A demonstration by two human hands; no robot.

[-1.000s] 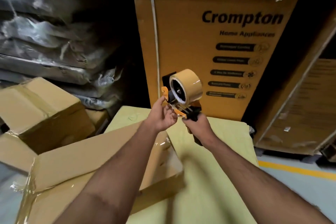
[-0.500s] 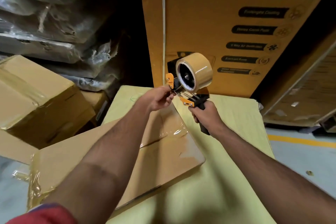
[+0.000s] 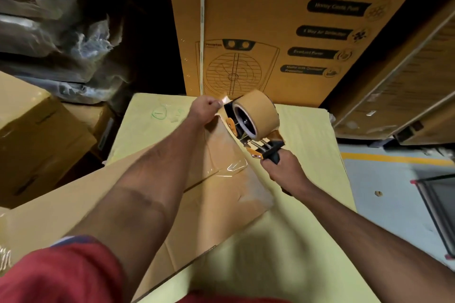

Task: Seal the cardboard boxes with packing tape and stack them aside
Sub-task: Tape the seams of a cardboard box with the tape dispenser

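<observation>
At frame centre, the right hand (image 3: 283,170) grips the black-handled tape dispenser (image 3: 253,130) with its glossy tan roll; the left hand (image 3: 205,109) pinches the shiny tape end (image 3: 225,101) above the flat brown cardboard box (image 3: 147,194).

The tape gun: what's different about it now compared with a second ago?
The tape dispenser has tipped forward and come down close over the flat cardboard box. The left hand, which fumbled at its front, now pinches the tape end and draws it out. The right hand still grips the handle.
</observation>
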